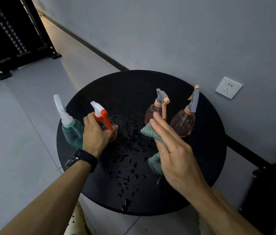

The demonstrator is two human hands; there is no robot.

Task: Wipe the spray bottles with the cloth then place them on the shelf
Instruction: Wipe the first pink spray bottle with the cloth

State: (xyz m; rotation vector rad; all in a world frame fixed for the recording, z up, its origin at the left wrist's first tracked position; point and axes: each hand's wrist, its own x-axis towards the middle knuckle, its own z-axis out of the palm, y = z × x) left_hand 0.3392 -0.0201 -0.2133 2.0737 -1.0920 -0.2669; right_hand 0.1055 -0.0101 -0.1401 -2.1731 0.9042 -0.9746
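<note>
Several spray bottles stand on a round black table [167, 78]. My left hand [96, 134] grips a clear bottle with a red and white trigger head [101, 113]. Just left of it stands a teal bottle with a clear white head [71, 131]. Two brownish round bottles with grey and orange heads stand at the right, one [152, 111] behind my fingertips and one [183, 122] further right. My right hand [172, 150] holds a green cloth [150, 133] against its palm with straight fingers, above the table's middle.
Water drops [125, 180] lie scattered over the table's near half. A black metal shelf [13, 39] stands on the floor at the far left. A grey wall with a white socket [228, 87] runs behind the table. A dark object [272, 184] sits at the right edge.
</note>
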